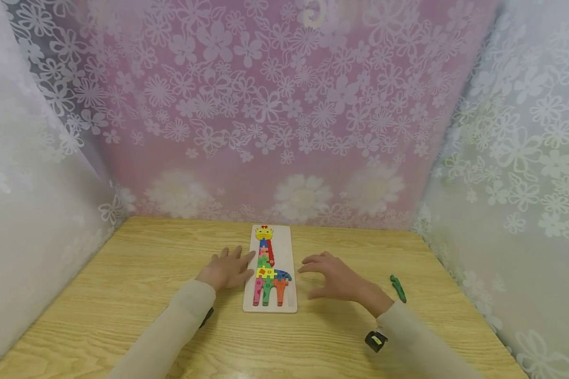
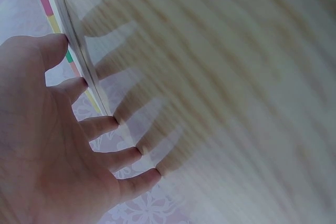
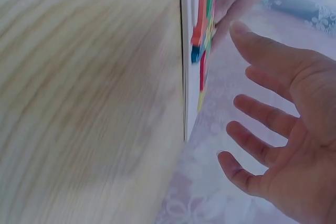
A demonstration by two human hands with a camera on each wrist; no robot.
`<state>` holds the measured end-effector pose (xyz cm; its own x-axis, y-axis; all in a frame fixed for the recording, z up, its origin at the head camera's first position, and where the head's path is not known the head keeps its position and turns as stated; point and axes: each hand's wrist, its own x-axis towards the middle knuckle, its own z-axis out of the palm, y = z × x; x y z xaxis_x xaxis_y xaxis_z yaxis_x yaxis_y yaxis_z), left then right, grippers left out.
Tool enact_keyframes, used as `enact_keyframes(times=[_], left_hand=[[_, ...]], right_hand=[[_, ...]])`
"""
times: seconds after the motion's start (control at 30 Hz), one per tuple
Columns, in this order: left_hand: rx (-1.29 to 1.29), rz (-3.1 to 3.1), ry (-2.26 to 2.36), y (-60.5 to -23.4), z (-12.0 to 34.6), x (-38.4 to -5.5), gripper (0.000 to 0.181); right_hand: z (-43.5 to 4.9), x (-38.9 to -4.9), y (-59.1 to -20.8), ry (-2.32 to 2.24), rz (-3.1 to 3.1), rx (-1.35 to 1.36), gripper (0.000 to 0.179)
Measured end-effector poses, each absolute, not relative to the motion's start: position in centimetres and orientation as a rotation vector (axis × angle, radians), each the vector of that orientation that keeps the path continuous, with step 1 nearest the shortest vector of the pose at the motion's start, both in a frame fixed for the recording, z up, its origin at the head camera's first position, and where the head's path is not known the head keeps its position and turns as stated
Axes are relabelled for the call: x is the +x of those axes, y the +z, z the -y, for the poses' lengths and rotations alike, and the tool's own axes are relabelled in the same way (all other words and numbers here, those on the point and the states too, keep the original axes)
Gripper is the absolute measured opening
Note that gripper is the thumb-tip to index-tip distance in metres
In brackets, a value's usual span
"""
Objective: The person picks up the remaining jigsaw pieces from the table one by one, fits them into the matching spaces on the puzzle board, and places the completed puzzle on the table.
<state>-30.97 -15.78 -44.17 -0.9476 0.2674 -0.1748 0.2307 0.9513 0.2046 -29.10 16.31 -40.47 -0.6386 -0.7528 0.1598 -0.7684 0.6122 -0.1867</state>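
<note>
A pale wooden puzzle board lies on the table with a colourful giraffe made of interlocking pieces. Its yellow head points away from me, and the pink, green and orange legs are at the near end. My left hand is at the board's left edge, fingers spread, with thumb and index fingertips at the rim in the left wrist view. To the board's right my right hand hovers above the table, fingers loosely bent and apart, holding nothing. A loose green puzzle piece lies right of that hand.
The wood-grain table is bounded at the back by a pink flowered cloth. Pale flowered cloths hang at the left and right sides. A black wrist camera sits under the right wrist.
</note>
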Motion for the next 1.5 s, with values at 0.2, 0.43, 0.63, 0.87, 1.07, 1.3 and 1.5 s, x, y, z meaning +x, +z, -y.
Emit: enact_keyframes(times=[0.2, 0.43, 0.63, 0.87, 1.07, 1.3, 1.5], left_hand=[[0.372, -2.899, 0.278, -44.2, 15.9, -31.0, 0.063], [0.369, -2.903, 0.264, -44.4, 15.8, -31.2, 0.063], [0.372, -2.905, 0.244, -44.3, 15.9, -31.0, 0.063], [0.381, -2.898, 0.246, -44.1, 16.0, -30.8, 0.063], [0.39, -2.898, 0.264, -44.1, 16.1, -30.6, 0.062], [0.382, -2.892, 0.271, -44.1, 16.1, -30.6, 0.063], [0.384, -2.89, 0.28, -44.1, 16.1, -30.6, 0.062]], right_hand=[[-19.1, -29.2, -40.1, 0.385, 2.747, 1.285, 0.056], [-22.5, -29.1, -39.7, 0.37, 2.745, 1.244, 0.055], [-25.6, -28.8, -39.3, 0.375, 2.771, 1.206, 0.058], [-29.9, -28.3, -39.6, 0.468, 2.833, 1.142, 0.062], [-33.7, -28.4, -40.8, 0.57, 2.847, 1.104, 0.063], [-37.4, -29.1, -42.3, 0.801, 2.976, 1.01, 0.066], [-39.2, -29.5, -43.3, 0.918, 2.98, 1.005, 0.063]])
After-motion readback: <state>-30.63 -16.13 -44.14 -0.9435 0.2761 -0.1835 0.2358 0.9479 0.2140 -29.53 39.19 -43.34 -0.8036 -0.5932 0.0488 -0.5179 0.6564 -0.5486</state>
